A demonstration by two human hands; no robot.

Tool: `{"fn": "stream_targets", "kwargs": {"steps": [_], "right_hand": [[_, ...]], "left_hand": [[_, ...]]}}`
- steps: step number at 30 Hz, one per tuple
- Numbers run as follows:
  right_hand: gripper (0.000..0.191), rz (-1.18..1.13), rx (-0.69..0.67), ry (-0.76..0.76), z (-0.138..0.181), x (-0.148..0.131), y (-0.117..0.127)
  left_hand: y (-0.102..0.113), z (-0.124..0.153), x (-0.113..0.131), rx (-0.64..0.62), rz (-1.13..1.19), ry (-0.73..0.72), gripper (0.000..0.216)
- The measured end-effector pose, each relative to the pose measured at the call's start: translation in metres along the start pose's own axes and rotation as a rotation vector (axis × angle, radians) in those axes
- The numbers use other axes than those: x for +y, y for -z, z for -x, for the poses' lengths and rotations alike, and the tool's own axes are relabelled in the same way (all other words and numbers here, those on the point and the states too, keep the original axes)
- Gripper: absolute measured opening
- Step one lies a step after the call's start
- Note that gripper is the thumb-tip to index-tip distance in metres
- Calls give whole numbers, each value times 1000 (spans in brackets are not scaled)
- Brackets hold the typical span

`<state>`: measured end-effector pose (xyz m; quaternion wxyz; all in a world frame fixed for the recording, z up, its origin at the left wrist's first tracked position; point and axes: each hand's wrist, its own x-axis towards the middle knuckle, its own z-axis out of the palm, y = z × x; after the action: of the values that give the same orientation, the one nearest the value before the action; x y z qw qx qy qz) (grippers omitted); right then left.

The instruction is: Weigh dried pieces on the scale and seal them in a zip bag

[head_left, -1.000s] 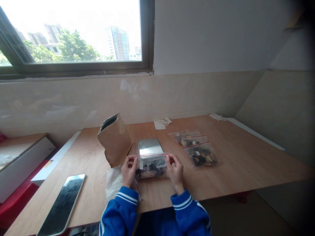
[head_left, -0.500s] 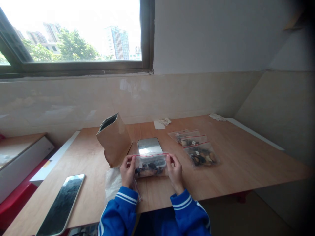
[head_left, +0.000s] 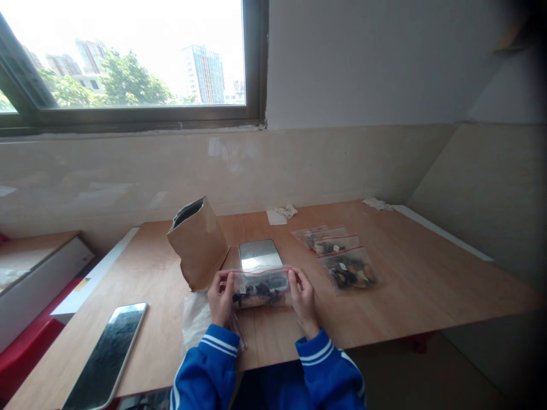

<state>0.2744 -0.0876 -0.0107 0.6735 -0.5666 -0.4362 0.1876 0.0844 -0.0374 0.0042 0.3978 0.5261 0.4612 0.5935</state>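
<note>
A clear zip bag with a red seal line is stretched between my two hands, with dark and pale dried pieces lying along its bottom. My left hand pinches its top left corner. The top right corner is pinched in my right hand. Just behind the bag lies a flat silver scale, its near part covered by the bag. An open brown paper bag stands behind my left hand. Thin clear plastic bags lie partly under my left wrist.
Several filled zip bags lie on the table to the right. A large phone rests at the left front. Crumpled tissue and a white paper piece lie along the wall side. A window is above.
Hardly anything differs. Both hands keep their pinch on the zip bag, which has shifted very slightly, and its top edge looks a little more wavy.
</note>
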Motion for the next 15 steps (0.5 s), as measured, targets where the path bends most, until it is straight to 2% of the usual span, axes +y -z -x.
{"fn": "stream_targets", "kwargs": {"steps": [3,15], "right_hand": [[27,-21,-27,8,0,-4,0],[18,-30,7,77,0,-6,1]], "left_hand": [[1,0,0,-14,0,-14,28],[-1,0,3,-4,-43,-38,27]]}}
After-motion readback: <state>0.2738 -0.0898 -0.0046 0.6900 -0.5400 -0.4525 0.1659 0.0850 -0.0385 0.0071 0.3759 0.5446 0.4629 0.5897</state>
